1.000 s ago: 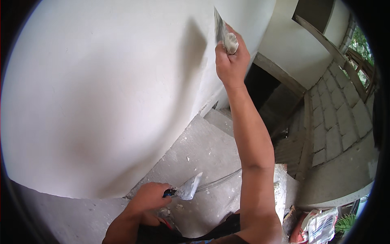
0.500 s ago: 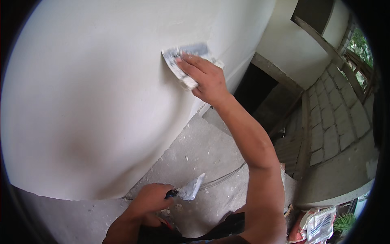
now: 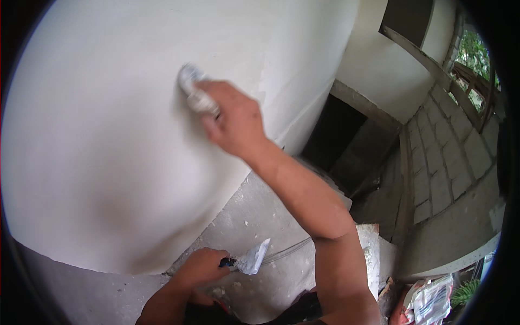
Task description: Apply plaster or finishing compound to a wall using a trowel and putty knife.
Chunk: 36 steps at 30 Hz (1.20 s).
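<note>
My right hand (image 3: 235, 116) is closed around a plaster-smeared finishing trowel (image 3: 189, 77), held up at the white wall (image 3: 119, 141). The trowel is blurred and seen nearly edge-on, so I cannot tell whether its blade touches the wall. Low down, near the wall's foot, my left hand (image 3: 203, 266) grips the black handle of a putty knife (image 3: 252, 259). Its blade points right and upward, with whitish material on it, over the floor.
Grey concrete floor (image 3: 238, 216) with white specks runs along the wall, with thin wires (image 3: 290, 248) on it. A dark opening (image 3: 336, 132) and a concrete block wall (image 3: 433, 151) stand to the right. A crumpled bag (image 3: 430, 300) lies at lower right beside a green plant (image 3: 466, 292).
My right hand has moved left along the wall with the trowel, whose blade has turned from broadside to nearly edge-on. My left hand and the putty knife have barely shifted.
</note>
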Each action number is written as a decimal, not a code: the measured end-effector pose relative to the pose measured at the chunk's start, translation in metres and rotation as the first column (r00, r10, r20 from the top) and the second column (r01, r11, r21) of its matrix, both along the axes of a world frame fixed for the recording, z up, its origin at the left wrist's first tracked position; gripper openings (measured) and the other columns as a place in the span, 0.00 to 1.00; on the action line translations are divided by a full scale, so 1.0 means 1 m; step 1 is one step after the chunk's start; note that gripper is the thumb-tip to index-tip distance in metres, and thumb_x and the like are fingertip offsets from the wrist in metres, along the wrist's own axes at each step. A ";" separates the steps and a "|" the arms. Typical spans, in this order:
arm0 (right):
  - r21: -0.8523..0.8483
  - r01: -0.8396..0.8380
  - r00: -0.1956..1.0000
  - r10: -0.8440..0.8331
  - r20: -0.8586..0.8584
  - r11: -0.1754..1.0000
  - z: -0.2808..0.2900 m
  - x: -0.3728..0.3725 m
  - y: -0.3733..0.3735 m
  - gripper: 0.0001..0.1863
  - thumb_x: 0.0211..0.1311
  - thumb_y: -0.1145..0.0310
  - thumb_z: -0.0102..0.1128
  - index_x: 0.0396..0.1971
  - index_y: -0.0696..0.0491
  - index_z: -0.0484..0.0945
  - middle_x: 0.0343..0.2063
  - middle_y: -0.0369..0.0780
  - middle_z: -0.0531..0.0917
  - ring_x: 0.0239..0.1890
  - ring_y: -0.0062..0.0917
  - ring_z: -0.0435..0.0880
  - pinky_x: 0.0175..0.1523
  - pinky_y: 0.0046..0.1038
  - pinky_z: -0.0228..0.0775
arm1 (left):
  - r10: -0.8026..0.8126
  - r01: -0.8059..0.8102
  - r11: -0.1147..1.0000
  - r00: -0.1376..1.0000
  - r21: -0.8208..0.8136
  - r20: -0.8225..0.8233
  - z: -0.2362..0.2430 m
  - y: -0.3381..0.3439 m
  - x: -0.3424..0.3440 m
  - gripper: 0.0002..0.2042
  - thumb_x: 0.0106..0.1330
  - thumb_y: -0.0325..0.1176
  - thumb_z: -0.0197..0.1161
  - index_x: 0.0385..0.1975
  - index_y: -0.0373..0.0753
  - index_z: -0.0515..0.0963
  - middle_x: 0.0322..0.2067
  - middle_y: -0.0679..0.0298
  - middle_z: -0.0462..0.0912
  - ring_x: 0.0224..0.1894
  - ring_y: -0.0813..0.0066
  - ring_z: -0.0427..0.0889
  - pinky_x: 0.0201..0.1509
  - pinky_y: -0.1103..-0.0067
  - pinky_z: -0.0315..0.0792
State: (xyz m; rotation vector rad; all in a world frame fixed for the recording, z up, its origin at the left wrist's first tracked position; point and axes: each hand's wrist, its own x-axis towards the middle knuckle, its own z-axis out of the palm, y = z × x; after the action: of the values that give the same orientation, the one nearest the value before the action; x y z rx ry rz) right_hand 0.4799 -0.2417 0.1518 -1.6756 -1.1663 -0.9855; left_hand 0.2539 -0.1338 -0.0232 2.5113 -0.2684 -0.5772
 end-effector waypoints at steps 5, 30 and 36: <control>-0.333 -0.261 0.965 0.252 -0.070 0.906 -0.036 -0.022 -0.048 0.25 0.49 0.76 0.62 0.51 0.52 0.80 0.49 0.42 0.84 0.48 0.36 0.84 0.50 0.32 0.79 | 0.223 -0.215 0.955 0.975 -0.204 0.018 -0.016 0.001 0.017 0.16 0.56 0.39 0.66 0.43 0.41 0.82 0.29 0.53 0.84 0.28 0.55 0.82 0.36 0.68 0.76; -0.200 -0.292 0.930 0.230 -0.286 0.935 -0.131 -0.046 -0.216 0.22 0.47 0.79 0.65 0.47 0.51 0.85 0.49 0.43 0.85 0.53 0.38 0.84 0.63 0.39 0.73 | 0.398 -0.448 0.061 0.830 -0.892 -0.390 0.027 -0.050 0.039 0.15 0.72 0.35 0.58 0.46 0.27 0.74 0.26 0.58 0.79 0.15 0.84 0.67 0.16 0.88 0.61; -0.196 -0.158 0.834 0.024 -0.550 0.968 -0.184 -0.016 -0.250 0.28 0.45 0.83 0.58 0.50 0.50 0.81 0.50 0.43 0.84 0.53 0.40 0.82 0.58 0.33 0.75 | 0.532 -0.303 0.016 0.809 -0.953 -0.248 0.050 -0.067 0.022 0.12 0.71 0.32 0.59 0.49 0.31 0.76 0.27 0.57 0.80 0.16 0.83 0.68 0.18 0.86 0.61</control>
State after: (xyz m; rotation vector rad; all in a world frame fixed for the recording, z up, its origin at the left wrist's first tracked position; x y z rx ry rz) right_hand 0.4636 -0.4913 -0.0325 -1.8962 -0.9807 -0.2676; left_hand 0.2760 -0.2007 0.0268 1.1311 0.0930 0.1615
